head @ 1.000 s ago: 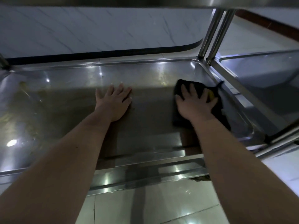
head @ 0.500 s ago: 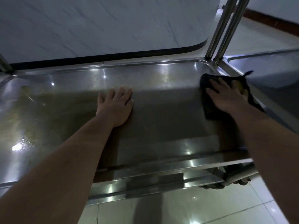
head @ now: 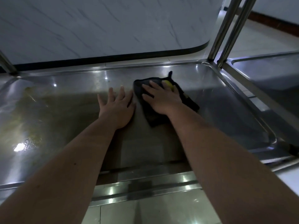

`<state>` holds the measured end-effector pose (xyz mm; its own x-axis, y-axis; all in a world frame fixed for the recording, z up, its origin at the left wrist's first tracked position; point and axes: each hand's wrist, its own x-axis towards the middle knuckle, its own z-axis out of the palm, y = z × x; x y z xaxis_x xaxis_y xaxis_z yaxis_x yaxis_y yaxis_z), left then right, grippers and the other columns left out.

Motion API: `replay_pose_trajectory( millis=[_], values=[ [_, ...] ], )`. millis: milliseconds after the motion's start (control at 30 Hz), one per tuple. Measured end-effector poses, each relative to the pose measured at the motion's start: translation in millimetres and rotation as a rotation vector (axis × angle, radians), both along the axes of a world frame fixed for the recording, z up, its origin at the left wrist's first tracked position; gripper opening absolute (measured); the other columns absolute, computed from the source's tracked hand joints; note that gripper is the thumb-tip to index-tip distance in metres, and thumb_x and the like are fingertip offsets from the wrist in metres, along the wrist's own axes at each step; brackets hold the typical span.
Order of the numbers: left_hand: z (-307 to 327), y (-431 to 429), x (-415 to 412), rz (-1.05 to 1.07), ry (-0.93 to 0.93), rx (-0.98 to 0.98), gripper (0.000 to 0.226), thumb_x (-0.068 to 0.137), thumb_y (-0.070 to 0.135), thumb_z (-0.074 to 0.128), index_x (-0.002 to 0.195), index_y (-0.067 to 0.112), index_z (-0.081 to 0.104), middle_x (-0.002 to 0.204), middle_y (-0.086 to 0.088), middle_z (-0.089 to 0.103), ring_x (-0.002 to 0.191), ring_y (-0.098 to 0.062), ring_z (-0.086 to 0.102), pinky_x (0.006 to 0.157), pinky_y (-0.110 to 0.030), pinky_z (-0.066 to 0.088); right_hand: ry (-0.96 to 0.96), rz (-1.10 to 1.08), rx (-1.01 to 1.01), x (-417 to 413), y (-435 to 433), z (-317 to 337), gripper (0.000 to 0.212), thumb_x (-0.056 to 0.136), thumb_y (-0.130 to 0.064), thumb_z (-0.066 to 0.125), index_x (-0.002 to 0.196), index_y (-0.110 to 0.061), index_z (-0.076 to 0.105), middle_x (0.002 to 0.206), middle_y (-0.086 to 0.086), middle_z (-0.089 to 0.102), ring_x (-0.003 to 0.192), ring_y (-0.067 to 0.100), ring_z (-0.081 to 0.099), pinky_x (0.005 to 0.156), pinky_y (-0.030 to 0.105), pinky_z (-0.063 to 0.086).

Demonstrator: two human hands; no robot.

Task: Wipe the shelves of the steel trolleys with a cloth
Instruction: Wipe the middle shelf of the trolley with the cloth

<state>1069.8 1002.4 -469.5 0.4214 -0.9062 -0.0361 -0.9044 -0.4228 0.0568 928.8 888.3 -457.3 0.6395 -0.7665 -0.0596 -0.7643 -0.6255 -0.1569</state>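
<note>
Black cloth [head: 154,118] lies flat on the steel shelf [head: 218,97], right under the right hand [head: 161,101]. Its fingers are straight and slightly apart, pressing down on the cloth, with a yellow bit peeking out at the fingertips. The left hand [head: 117,109] sits just beside it, fingers splayed wide, flat on bare steel. There's a yellowish smear [head: 29,110] well left of those fingers, and the trolley posts [head: 226,28] stand beyond the right fingertips.

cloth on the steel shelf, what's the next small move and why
Probably lift the left hand aside: it lies flat on the shelf right beside the cloth, which the right hand presses flat, and blocks the way to the yellowish smear at the shelf's left end.
</note>
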Motion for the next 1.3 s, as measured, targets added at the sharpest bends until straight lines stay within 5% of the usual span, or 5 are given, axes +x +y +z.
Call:
replay_pose_trajectory(
  millis=[300, 533, 733, 900, 1300],
  values=[
    [-4, -7, -4, -0.016, 0.011, 0.004, 0.056, 0.101, 0.050, 0.012, 0.153, 0.038, -0.005, 0.163, 0.005, -0.011, 0.148, -0.033, -0.011, 0.109, -0.065, -0.010, 0.059, -0.534, -0.005, -144, -73, 2, 0.058, 0.098, -0.059, 0.014, 0.154, -0.044, 0.007, 0.165, -0.008, -0.001, 0.150, 0.031, -0.005, 0.115, 0.063, -0.003],
    [1, -5, 6, -0.012, 0.045, 0.023, 0.055, 0.102, 0.043, 0.015, 0.154, 0.035, -0.003, 0.163, 0.004, -0.009, 0.149, -0.030, -0.011, 0.110, -0.066, -0.009, -0.020, -0.169, -0.038, -11, 42, -5, 0.057, 0.097, -0.061, 0.015, 0.152, -0.047, 0.008, 0.164, -0.012, -0.001, 0.150, 0.032, -0.006, 0.114, 0.063, -0.003],
    [15, 15, 29, -0.059, 0.378, -0.290, 0.064, 0.099, 0.014, 0.037, 0.156, 0.024, 0.010, 0.163, 0.000, -0.006, 0.147, -0.017, -0.017, 0.117, -0.041, -0.009, -0.039, -0.129, -0.040, -3, 55, -7, 0.058, 0.097, -0.063, 0.014, 0.152, -0.047, 0.007, 0.164, -0.012, -0.001, 0.150, 0.030, -0.010, 0.115, 0.061, -0.008],
    [9, 57, 87, -0.033, 0.066, -0.036, 0.054, 0.102, 0.047, 0.022, 0.153, 0.039, 0.010, 0.162, 0.010, -0.010, 0.146, -0.014, -0.020, 0.116, -0.046, -0.013, -0.022, -0.136, -0.037, 2, 57, -7, 0.058, 0.097, -0.063, 0.013, 0.152, -0.047, 0.006, 0.164, -0.011, -0.002, 0.150, 0.030, -0.009, 0.115, 0.061, -0.007],
    [-1, 60, 92, 0.024, 0.033, 0.011, 0.055, 0.095, 0.062, 0.012, 0.149, 0.053, 0.002, 0.161, 0.018, -0.004, 0.149, -0.012, -0.004, 0.116, -0.055, -0.004, 0.012, -0.287, -0.011, -128, -34, 0, 0.057, 0.098, -0.058, 0.020, 0.153, -0.045, 0.013, 0.164, -0.013, 0.006, 0.150, 0.025, 0.005, 0.118, 0.057, 0.005]
  ],
)
